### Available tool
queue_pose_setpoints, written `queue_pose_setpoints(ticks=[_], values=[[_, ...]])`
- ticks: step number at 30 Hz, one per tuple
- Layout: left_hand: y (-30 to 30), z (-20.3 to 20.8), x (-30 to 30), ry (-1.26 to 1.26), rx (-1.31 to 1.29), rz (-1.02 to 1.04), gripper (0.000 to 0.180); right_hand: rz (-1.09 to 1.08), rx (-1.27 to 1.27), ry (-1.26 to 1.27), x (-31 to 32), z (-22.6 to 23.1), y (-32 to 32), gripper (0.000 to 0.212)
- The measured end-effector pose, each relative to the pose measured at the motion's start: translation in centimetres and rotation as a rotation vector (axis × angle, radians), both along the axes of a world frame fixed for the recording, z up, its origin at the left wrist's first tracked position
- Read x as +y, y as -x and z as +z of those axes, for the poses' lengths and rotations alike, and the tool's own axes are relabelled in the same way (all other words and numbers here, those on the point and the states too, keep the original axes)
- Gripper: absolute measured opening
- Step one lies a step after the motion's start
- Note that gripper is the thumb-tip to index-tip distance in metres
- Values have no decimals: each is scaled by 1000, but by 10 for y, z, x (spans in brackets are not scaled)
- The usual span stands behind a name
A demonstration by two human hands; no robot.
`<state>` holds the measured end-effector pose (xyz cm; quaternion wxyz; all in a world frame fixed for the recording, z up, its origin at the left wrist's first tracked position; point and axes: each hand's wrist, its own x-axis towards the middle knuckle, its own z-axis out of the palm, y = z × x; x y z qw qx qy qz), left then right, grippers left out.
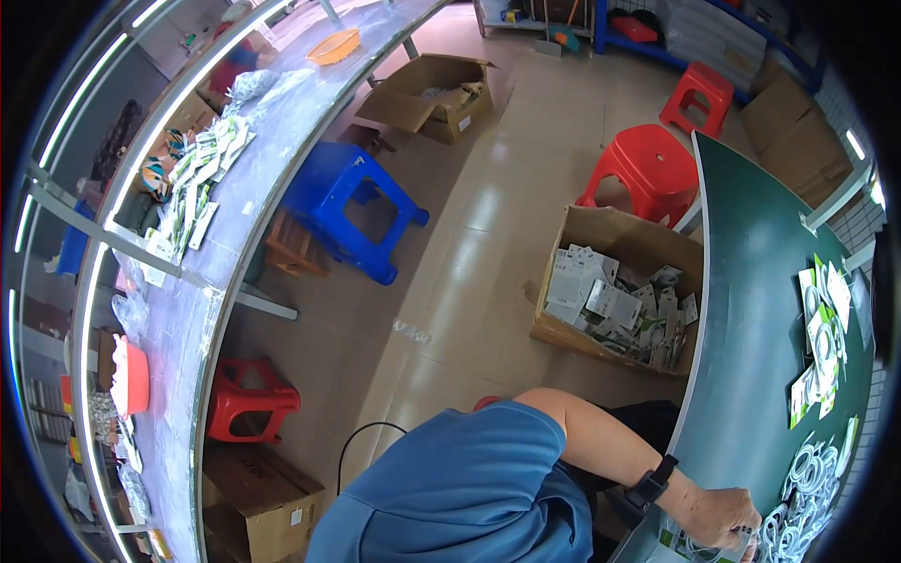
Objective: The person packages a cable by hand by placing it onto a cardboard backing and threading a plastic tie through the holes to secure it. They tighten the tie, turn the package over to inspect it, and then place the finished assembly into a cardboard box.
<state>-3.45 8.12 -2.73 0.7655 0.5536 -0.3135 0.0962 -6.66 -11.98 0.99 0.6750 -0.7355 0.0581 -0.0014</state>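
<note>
My left hand (721,518), with a black watch (651,480) on the wrist, is low at the right, over the green table (746,310). Its fingers are curled and pressed together; what they hold is hidden. Just beneath the hand, a green-and-white package (671,539) and a loop of pale cable show partly at the lower edge. Beside the fingertips lies a pile of coiled white cables (805,488). Farther along the table are several green-and-white packs with cables (824,342). My right hand is out of the picture.
An open carton (554,324) full of white packs stands against the green table. Red stools (648,164) stand behind it. Across the aisle are a blue stool (343,192), another red stool (246,402), cartons and a long grey table (267,141) with packs and baskets.
</note>
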Motion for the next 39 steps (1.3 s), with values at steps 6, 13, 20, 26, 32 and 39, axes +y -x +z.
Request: queue_pose_setpoints(ticks=[6,13,20,26,32,39], values=[[8,27,6,-85,31,-78,25,-146,-36,13,-28,-14,-7,14],[-29,35,-10,-211,73,-14,15,-476,-656,516,3,21,51,11],[-28,61,-72,-80,253,-378,8,-439,-869,1037,0,45,103,30],[-13,52,-113,-62,334,-516,9,-519,-875,1284,-24,30,99,33],[-9,37,-125,-128,291,-593,10,-599,-921,1284,-43,6,93,33],[-11,27,-131,-143,300,-661,13,-591,-908,1275,-48,-5,91,32]])
